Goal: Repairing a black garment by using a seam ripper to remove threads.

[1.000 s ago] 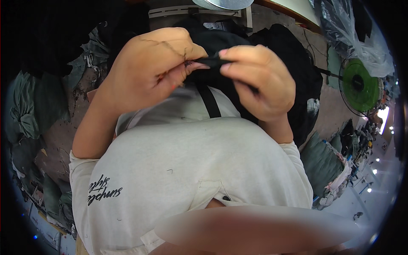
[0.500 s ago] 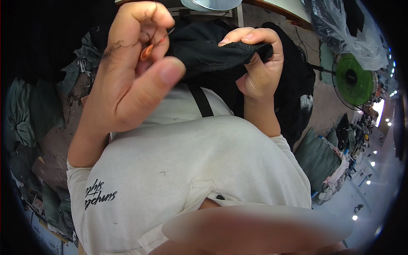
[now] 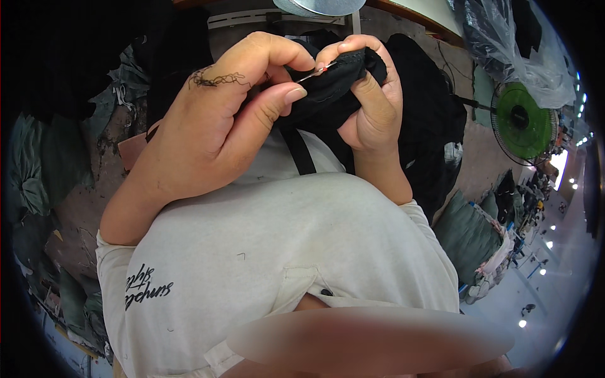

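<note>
Workshop floor below, a green fan (image 3: 522,123) off to my right.
My left hand (image 3: 214,132) pinches a thin needle (image 3: 313,74), tip at the black fabric (image 3: 328,94) that my right hand (image 3: 372,107) bunches tight at chest height, likely to steady the stitch point.

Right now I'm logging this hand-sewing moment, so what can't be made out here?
Head view only:
- Needle tip: buried in the black fabric.
- Thread: too thin.
- Right hand palm: turned away.
- Left hand fingertips: partly behind the thumb.
- Lower edge: blurred.
</note>
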The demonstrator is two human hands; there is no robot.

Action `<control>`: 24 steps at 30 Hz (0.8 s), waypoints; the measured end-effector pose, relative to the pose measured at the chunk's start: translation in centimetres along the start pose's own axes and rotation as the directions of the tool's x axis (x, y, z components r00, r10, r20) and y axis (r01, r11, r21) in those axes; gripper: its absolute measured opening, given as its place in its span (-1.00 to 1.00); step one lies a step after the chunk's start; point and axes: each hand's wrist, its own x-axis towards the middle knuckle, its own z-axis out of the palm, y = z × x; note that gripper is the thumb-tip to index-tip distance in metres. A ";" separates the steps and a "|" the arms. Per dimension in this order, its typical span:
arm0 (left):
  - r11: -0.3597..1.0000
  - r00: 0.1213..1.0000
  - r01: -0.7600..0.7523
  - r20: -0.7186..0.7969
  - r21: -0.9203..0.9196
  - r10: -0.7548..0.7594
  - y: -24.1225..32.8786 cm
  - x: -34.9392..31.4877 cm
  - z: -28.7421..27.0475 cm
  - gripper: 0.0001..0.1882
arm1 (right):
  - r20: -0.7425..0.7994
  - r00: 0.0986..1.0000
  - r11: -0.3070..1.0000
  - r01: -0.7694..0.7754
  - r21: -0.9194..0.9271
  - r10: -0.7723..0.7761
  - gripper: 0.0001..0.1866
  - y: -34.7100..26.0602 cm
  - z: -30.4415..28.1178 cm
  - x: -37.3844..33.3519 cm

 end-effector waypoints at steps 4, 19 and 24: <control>0.994 0.993 -0.106 -0.046 -0.012 0.105 -1.0 0.2 0.4 -0.69 | -0.037 0.999 0.999 -0.040 0.018 0.040 -0.77 0.0 0.2 -0.1; 0.972 0.999 0.039 -0.007 -0.233 -0.042 -1.2 0.1 0.5 -0.65 | -0.116 0.991 0.995 -0.076 -0.058 0.069 -0.80 -0.2 0.7 -0.3; 0.951 0.999 0.040 0.002 -0.307 -0.041 -1.4 0.2 0.6 -0.69 | -0.104 0.992 0.992 -0.082 -0.091 0.072 -0.79 -0.2 0.7 -0.2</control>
